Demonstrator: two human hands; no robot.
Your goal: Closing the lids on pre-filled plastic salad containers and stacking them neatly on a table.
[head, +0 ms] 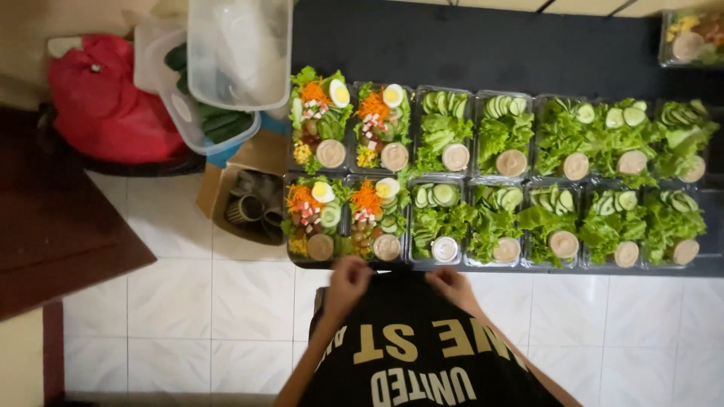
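Hard to tell what either hand is doing: the left hand (348, 280) and right hand (451, 285) sit curled at the black shirt's (422, 354) top edge, grip unclear. Just beyond them, two rows of clear plastic salad boxes (445, 218) run left-right along the black table (483, 45). A red bag (102, 102) and stacked clear tubs (226, 53) sit off left.

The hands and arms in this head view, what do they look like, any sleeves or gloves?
Both the left hand and the right hand are bare: no gloves, and no rings or watch that I can make out. The forearms are uncovered, with no sleeve reaching them. The person wears a black shirt with large pale gold block lettering across the front.
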